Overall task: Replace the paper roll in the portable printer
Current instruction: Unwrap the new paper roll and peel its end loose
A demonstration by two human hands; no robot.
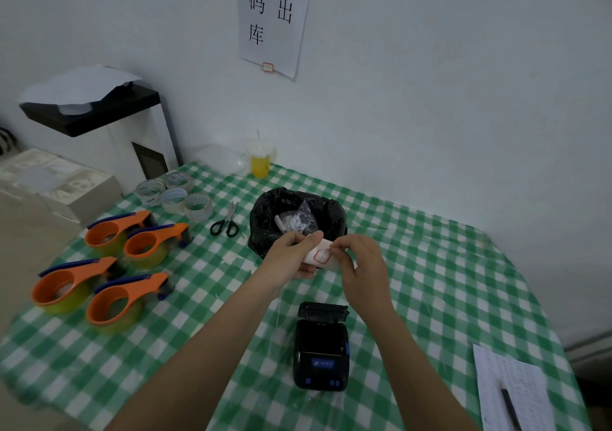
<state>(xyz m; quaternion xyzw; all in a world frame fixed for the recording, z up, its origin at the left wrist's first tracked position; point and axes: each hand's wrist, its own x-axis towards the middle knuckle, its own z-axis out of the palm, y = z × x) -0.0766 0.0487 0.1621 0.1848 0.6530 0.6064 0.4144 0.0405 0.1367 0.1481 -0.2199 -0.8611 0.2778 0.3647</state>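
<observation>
A black portable printer (320, 351) lies on the green checked tablecloth near me, its lid flipped open away from me. Above the table, just in front of a bin, I hold a white paper roll (320, 256) with a red-outlined label. My left hand (291, 254) grips the roll from the left. My right hand (359, 261) pinches the roll's right edge with its fingertips. Inside the bin lined with a black bag (265, 218) lie a white core and clear wrapping.
Several orange tape dispensers (109, 265) and clear tape rolls (175, 195) occupy the left of the table. Black scissors (227, 222) lie beside the bin. A yellow drink cup (260, 161) stands by the wall. A printed sheet with a pen (510, 394) lies at the right.
</observation>
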